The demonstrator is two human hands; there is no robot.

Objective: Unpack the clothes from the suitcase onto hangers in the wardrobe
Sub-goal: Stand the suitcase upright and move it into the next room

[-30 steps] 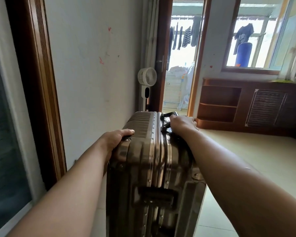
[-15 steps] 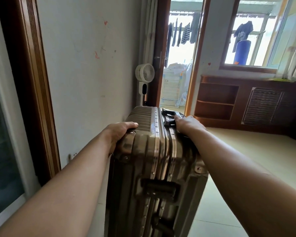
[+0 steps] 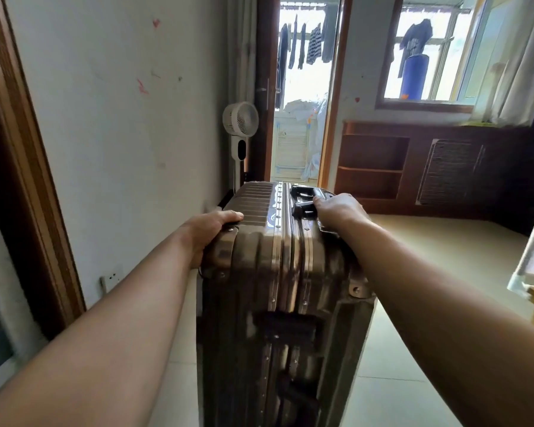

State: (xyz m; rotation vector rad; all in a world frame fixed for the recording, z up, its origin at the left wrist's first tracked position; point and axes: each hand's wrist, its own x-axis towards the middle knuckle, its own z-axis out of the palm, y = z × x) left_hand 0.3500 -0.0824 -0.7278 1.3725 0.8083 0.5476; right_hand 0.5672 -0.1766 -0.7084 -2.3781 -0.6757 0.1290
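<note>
A bronze hard-shell suitcase stands upright and closed on the floor right in front of me, next to the white wall. My left hand grips its near left top corner. My right hand is closed around the black top handle. No clothes from inside it, no hangers and no wardrobe are in view.
A white wall with a wooden frame runs on the left. A white fan stands by the balcony door. Low wooden shelving lines the far wall under a window. Pale floor lies to the right.
The suitcase has come slightly away from the wall and towards me, both hands keeping their hold. My view has tilted a little, and an object edge has entered at the right.
</note>
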